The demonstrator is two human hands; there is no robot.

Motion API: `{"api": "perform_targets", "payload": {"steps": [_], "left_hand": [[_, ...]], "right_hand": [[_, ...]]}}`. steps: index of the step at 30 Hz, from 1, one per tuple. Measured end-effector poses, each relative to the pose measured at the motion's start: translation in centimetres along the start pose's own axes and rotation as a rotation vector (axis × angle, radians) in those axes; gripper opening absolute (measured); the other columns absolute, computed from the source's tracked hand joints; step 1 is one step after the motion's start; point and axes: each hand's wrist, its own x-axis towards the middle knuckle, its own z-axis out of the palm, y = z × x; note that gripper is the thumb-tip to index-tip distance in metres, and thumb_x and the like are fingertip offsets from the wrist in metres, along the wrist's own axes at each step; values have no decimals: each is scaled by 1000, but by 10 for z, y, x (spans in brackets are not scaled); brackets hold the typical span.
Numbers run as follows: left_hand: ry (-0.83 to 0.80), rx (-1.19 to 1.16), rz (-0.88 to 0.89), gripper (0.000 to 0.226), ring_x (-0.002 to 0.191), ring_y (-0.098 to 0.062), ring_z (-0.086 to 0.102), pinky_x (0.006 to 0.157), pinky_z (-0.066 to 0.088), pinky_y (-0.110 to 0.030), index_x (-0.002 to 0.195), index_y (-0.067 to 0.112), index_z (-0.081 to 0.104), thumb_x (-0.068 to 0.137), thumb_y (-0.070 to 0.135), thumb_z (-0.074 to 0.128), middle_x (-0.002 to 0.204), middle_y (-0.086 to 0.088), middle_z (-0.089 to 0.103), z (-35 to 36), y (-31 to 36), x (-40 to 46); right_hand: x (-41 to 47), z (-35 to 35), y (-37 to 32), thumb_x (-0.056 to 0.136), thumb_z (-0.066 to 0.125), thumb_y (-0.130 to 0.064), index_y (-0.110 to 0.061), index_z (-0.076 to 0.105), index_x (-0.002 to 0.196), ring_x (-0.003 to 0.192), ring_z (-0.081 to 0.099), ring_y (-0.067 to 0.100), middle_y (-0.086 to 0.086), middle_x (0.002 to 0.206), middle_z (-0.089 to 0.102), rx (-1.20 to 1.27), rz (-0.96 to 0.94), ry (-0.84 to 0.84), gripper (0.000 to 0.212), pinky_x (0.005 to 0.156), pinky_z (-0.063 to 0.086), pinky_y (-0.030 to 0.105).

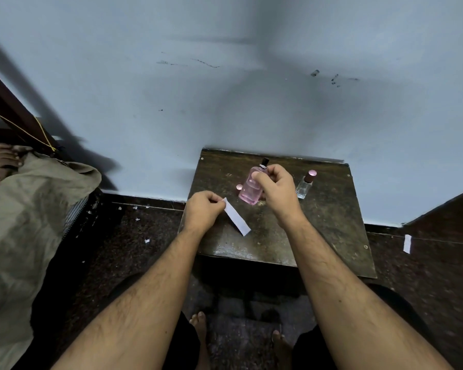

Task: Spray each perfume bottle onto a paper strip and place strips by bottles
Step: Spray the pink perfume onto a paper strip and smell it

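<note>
Pink bottle (249, 188) stands on the dark wooden table (318, 225), gripped by the right hand (274, 188). Left hand (202, 209) pinches a white strip (237, 219). Nearby: pink cap (239, 187), clear bottle (305, 184). Another strip (407, 243) lies on the floor. No label is legible.

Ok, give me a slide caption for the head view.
Right hand grips pink perfume bottle; left hand pinches paper strip.
</note>
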Motion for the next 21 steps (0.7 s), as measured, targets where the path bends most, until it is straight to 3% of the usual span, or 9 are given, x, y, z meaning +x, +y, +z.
{"api": "perform_targets", "payload": {"steps": [2, 4, 8, 11, 15, 19, 21], "left_hand": [[3, -199, -54, 7, 73, -16, 64, 68, 51, -29, 73, 21, 71, 78, 19, 74, 75, 2, 71, -9, 6, -8], [19, -347, -89, 9, 70, -18, 63, 60, 50, -25, 83, 15, 69, 78, 11, 74, 79, -4, 70, -19, 15, -20], [66, -482, -87, 23, 61, -15, 60, 42, 40, -17, 98, 11, 54, 82, 4, 68, 79, -4, 62, -37, 35, -48], [83, -461, -7, 14, 64, -17, 63, 50, 43, -24, 89, 16, 55, 87, 4, 63, 80, -6, 64, -50, 48, -66], [120, -384, 85, 11, 60, -8, 64, 54, 52, -27, 87, 16, 65, 88, 7, 60, 81, -5, 69, -70, 71, -91], [146, -394, 171, 11, 70, -16, 65, 55, 54, -25, 91, 16, 70, 88, 8, 62, 90, -6, 72, -88, 95, -115], [160, -400, 211, 11, 72, -21, 68, 62, 59, -31, 89, 16, 72, 87, 8, 64, 89, -7, 73, -96, 107, -125]], "right_hand": [[-8, -5, -11, 77, 64, -30, -18, 56, 77, 71, 53, 16, 0, 77, 55, 64, 19, -10, 14, 62, 51, 37], [-19, -11, -23, 88, 58, -21, -18, 52, 77, 68, 54, 17, 1, 76, 55, 175, 43, -37, 13, 52, 50, 31], [-45, -23, -47, 94, 47, -20, -15, 42, 93, 60, 65, 29, 20, 85, 71, 280, 42, -185, 6, 41, 41, 24], [-63, -29, -63, 98, 47, -16, -16, 42, 97, 59, 65, 29, 20, 85, 71, 266, 5, -225, 5, 41, 41, 24], [-93, -39, -89, 97, 51, -11, -17, 44, 104, 59, 65, 24, 10, 76, 67, 281, -53, -247, 11, 44, 42, 27], [-118, -49, -110, 97, 53, -12, -20, 45, 107, 57, 64, 24, 8, 79, 65, 329, -81, -289, 15, 43, 37, 25], [-129, -52, -120, 97, 53, -12, -21, 43, 114, 53, 62, 25, 9, 82, 65, 391, -89, -318, 21, 38, 35, 20]]}}
